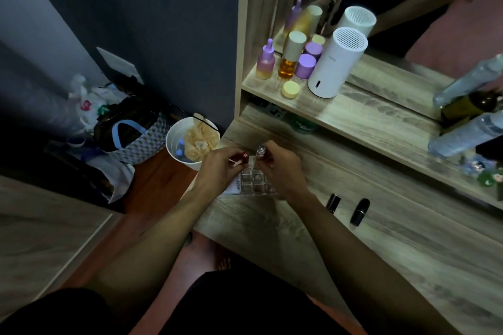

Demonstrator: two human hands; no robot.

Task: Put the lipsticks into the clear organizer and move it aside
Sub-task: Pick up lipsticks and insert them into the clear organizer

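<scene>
The clear organizer (254, 183), a grid of small square cells, sits at the left end of the wooden desk (381, 253). My left hand (220, 168) holds a red lipstick (241, 156) over the organizer's far left corner. My right hand (280, 168) grips a lipstick with a clear cap (260, 152), upright above the far cells. Two black lipsticks lie loose on the desk to the right: one (333, 202) closer to my right wrist, the other (359, 211) a little farther right.
A raised shelf (353, 114) behind the organizer carries purple bottles (265, 61), an amber bottle (288, 58), a yellow jar (290, 89) and a white cylinder device (336, 62). Plastic water bottles (462, 133) lie at the right. A white bin (187, 141) stands on the floor left of the desk.
</scene>
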